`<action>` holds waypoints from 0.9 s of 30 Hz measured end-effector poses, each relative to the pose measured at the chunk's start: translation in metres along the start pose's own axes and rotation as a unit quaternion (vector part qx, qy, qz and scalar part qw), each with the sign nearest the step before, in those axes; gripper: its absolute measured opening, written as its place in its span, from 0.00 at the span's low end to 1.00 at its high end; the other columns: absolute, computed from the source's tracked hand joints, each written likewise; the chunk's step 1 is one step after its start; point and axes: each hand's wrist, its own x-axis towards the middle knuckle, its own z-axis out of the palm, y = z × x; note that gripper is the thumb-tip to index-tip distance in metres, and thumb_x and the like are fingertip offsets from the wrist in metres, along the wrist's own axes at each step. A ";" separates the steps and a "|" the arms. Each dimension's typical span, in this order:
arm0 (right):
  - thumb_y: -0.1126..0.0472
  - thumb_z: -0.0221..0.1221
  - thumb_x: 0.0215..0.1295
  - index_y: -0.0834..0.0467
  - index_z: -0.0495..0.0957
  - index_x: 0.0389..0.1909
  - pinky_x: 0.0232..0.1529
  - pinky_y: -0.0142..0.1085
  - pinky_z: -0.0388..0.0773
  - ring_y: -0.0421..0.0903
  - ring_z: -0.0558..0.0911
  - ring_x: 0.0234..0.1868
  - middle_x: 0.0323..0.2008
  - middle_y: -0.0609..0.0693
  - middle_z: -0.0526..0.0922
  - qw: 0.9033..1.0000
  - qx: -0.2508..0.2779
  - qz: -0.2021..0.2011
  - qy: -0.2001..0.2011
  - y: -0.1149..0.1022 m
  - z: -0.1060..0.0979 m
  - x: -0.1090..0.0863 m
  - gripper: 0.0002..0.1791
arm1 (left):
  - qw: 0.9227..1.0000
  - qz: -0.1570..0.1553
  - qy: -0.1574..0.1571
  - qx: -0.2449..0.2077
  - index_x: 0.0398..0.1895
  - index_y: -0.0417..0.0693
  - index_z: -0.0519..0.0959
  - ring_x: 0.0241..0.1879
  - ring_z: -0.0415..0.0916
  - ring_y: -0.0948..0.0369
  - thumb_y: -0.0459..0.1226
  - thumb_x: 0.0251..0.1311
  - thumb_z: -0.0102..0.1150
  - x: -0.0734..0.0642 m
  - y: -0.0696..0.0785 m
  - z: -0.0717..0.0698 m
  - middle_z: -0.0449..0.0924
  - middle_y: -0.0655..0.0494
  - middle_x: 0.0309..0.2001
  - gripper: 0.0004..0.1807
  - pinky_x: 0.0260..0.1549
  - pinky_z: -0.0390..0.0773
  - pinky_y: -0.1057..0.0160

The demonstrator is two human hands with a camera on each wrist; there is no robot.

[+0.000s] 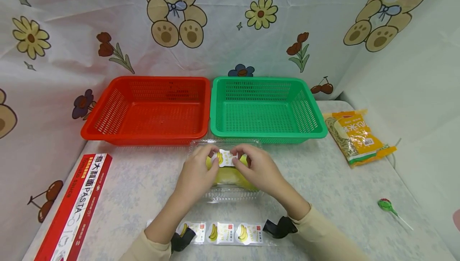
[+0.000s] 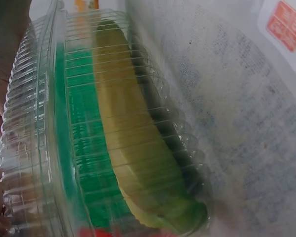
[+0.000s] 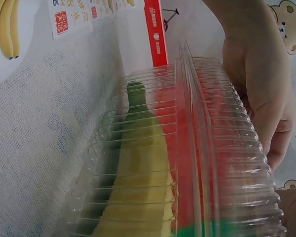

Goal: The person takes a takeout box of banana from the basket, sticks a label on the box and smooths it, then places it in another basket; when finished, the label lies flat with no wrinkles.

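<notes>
A clear plastic clamshell box (image 1: 231, 195) lies in front of me with its lid down. Through its ribbed side shows a yellow banana (image 2: 128, 133) with a green stem end, also visible in the right wrist view. Over the top of the lid is a white sticker (image 1: 226, 158) printed with bananas. My left hand (image 1: 197, 173) pinches the sticker's left end between thumb and forefinger. At its right end, my right hand (image 1: 261, 172) pinches it the same way. Both hands are right at the lid.
Behind the box stand a red basket (image 1: 159, 119) and a green basket (image 1: 255, 119). A pasta box (image 1: 73, 207) lies at left. On the right are a yellow food bag (image 1: 359, 135) and a lollipop (image 1: 386, 205). A strip of banana stickers (image 1: 224, 233) lies in front, between my forearms.
</notes>
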 end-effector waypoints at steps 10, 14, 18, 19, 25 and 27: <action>0.59 0.63 0.66 0.50 0.82 0.46 0.32 0.33 0.74 0.40 0.77 0.30 0.35 0.39 0.82 0.998 -0.058 -0.017 0.000 0.000 0.006 0.002 0.09 | 0.999 0.025 -0.002 0.048 0.47 0.47 0.81 0.39 0.80 0.53 0.33 0.61 0.61 -0.001 -0.004 0.003 0.81 0.49 0.42 0.11 0.38 0.81 0.52; 0.60 0.63 0.65 0.51 0.82 0.47 0.35 0.33 0.75 0.42 0.81 0.34 0.35 0.40 0.82 0.997 -0.077 -0.030 -0.004 0.000 0.008 0.003 0.10 | 0.998 0.034 0.004 0.055 0.47 0.46 0.82 0.39 0.82 0.52 0.32 0.61 0.61 -0.002 -0.004 0.004 0.82 0.49 0.44 0.11 0.37 0.83 0.52; 0.60 0.62 0.65 0.51 0.82 0.47 0.30 0.30 0.72 0.43 0.80 0.32 0.35 0.40 0.82 0.995 -0.092 -0.037 -0.005 -0.001 0.010 0.004 0.10 | 0.997 0.045 0.014 0.063 0.46 0.46 0.82 0.38 0.83 0.52 0.32 0.61 0.61 -0.002 -0.006 0.005 0.82 0.49 0.43 0.11 0.35 0.83 0.53; 0.60 0.62 0.65 0.51 0.82 0.47 0.29 0.29 0.71 0.42 0.80 0.31 0.35 0.40 0.82 0.995 -0.095 -0.038 -0.005 -0.001 0.010 0.005 0.10 | 0.997 0.047 0.016 0.065 0.46 0.46 0.82 0.38 0.83 0.52 0.31 0.61 0.61 -0.002 -0.006 0.006 0.82 0.49 0.43 0.11 0.35 0.83 0.53; 0.60 0.62 0.65 0.50 0.82 0.48 0.26 0.28 0.68 0.40 0.77 0.29 0.34 0.39 0.80 0.993 -0.106 -0.044 -0.008 -0.002 0.011 0.005 0.11 | 0.995 0.054 0.017 0.076 0.47 0.46 0.82 0.37 0.83 0.53 0.31 0.61 0.60 -0.003 -0.009 0.007 0.82 0.48 0.45 0.11 0.33 0.84 0.54; 0.60 0.63 0.65 0.50 0.82 0.47 0.25 0.27 0.68 0.38 0.74 0.28 0.33 0.38 0.79 0.993 -0.112 -0.042 -0.009 -0.003 0.011 0.005 0.11 | 0.995 0.056 0.018 0.079 0.47 0.45 0.82 0.34 0.82 0.54 0.31 0.61 0.60 -0.003 -0.009 0.007 0.82 0.48 0.45 0.11 0.31 0.83 0.56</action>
